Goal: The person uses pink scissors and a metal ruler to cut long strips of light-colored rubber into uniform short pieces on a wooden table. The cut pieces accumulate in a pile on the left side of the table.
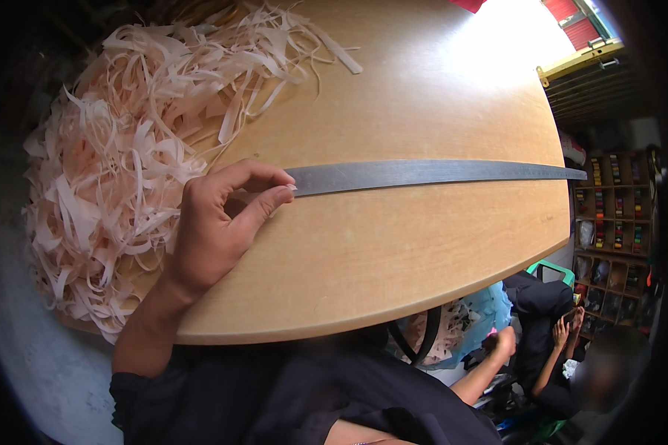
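My left hand [219, 215] is closed in a pinch over the table, with a small pale scrap [293, 187] showing between thumb and forefinger. A long metal ruler [416, 173] lies flat across the wooden table [393, 252]; its near-left end is right beside those fingertips. A big heap of thin, pale pink strips [119, 163] spreads along the table's left side, behind and around my left wrist. Down below the table edge at the right, my right hand [504, 342] is curled closed, with something pink at its fingers that I cannot make out.
Beside my right hand, a blue plastic bag [496, 305] holds pale and dark scraps. Another person [549, 363] sits at the lower right, next to a green stool [553, 270]. Shelves [608, 222] with colourful small items stand beyond the table's right edge.
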`<action>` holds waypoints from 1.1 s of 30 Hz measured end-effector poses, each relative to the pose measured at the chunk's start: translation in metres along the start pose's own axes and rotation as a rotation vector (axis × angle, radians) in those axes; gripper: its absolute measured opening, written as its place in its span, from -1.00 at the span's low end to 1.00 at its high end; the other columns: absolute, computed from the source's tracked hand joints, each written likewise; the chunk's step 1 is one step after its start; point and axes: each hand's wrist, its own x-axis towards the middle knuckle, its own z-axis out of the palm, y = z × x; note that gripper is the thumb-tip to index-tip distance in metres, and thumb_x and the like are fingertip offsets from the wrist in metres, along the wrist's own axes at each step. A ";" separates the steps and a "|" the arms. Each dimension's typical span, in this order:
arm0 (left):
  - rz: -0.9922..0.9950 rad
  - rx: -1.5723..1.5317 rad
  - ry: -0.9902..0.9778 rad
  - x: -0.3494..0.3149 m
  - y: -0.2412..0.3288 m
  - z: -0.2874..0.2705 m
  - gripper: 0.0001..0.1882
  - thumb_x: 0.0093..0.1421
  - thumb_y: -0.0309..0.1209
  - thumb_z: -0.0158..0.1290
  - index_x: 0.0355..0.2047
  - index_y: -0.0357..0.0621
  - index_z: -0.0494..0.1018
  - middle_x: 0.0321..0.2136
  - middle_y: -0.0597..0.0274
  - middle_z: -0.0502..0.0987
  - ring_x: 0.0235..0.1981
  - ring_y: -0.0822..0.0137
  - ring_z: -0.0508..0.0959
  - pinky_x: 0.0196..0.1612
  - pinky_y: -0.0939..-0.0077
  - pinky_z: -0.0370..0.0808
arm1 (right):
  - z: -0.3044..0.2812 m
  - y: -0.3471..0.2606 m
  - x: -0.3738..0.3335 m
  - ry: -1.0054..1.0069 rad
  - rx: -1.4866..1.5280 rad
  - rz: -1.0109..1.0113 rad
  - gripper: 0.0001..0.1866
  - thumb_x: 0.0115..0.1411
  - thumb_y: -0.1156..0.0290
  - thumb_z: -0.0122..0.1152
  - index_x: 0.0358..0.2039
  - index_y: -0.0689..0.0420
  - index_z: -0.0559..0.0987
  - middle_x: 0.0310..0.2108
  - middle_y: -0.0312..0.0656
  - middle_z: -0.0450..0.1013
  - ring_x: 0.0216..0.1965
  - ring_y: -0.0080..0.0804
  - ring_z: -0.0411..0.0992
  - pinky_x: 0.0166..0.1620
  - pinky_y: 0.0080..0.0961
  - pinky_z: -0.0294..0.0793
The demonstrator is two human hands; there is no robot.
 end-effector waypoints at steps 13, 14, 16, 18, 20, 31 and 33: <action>0.031 -0.021 0.030 0.002 0.001 0.001 -0.86 0.40 -0.58 0.13 -0.09 -0.28 0.63 -0.27 0.23 0.71 -0.21 0.48 0.69 -0.13 0.60 0.61 | -0.110 -0.108 -0.168 -0.177 0.277 -0.312 -0.73 0.07 0.39 0.63 -0.40 0.30 0.69 -0.60 -0.10 0.62 -0.63 -0.46 0.56 -0.55 -0.44 0.50; 0.024 -0.032 0.028 0.003 0.002 0.001 -0.87 0.40 -0.57 0.13 -0.09 -0.28 0.63 -0.27 0.22 0.71 -0.21 0.48 0.69 -0.13 0.59 0.61 | -0.127 -0.119 -0.191 -0.109 0.319 -0.439 -0.70 0.09 0.39 0.63 -0.36 0.28 0.64 -0.62 -0.14 0.59 -0.64 -0.49 0.53 -0.58 -0.47 0.47; 0.016 -0.042 0.020 0.002 0.003 0.003 -0.87 0.40 -0.56 0.16 -0.09 -0.29 0.63 -0.26 0.20 0.71 -0.19 0.45 0.70 -0.12 0.57 0.62 | -0.160 -0.135 -0.238 -0.063 0.622 -0.652 -0.72 0.16 0.44 0.56 -0.35 0.19 0.54 -0.60 -0.32 0.50 -0.59 -0.65 0.44 -0.54 -0.58 0.36; 0.033 -0.034 0.036 0.001 0.001 0.005 -0.87 0.39 -0.56 0.19 -0.08 -0.29 0.63 -0.25 0.18 0.72 -0.19 0.40 0.71 -0.10 0.53 0.63 | -0.186 -0.161 -0.277 0.031 0.762 -0.881 -0.74 0.23 0.46 0.50 -0.28 0.19 0.50 -0.50 -0.43 0.42 -0.46 -0.74 0.33 -0.39 -0.69 0.29; 0.072 0.049 0.058 0.001 -0.003 0.006 -0.85 0.37 -0.56 0.23 -0.07 -0.28 0.63 -0.25 0.13 0.72 -0.19 0.36 0.73 -0.11 0.49 0.65 | -0.199 -0.197 -0.310 0.143 0.812 -1.047 -0.76 0.27 0.45 0.46 -0.20 0.24 0.53 -0.46 -0.38 0.47 -0.42 -0.69 0.40 -0.34 -0.68 0.34; 0.184 0.043 -0.015 0.004 -0.013 -0.002 -0.66 0.36 -0.58 0.22 0.12 -0.20 0.53 -0.31 0.10 0.73 -0.27 0.37 0.75 -0.24 0.56 0.62 | -0.195 -0.413 -0.434 -0.280 0.425 -1.908 -0.65 0.20 0.26 0.54 -0.22 0.26 0.61 -0.45 -0.04 0.59 -0.39 -0.18 0.63 -0.29 -0.25 0.59; 0.193 0.054 -0.051 0.003 -0.012 -0.003 -0.63 0.34 -0.61 0.21 0.14 -0.23 0.50 -0.27 0.06 0.73 -0.25 0.36 0.76 -0.24 0.52 0.64 | -0.181 -0.429 -0.446 -0.392 0.449 -1.964 -0.65 0.19 0.28 0.54 -0.23 0.27 0.60 -0.45 -0.01 0.59 -0.39 -0.18 0.64 -0.28 -0.26 0.58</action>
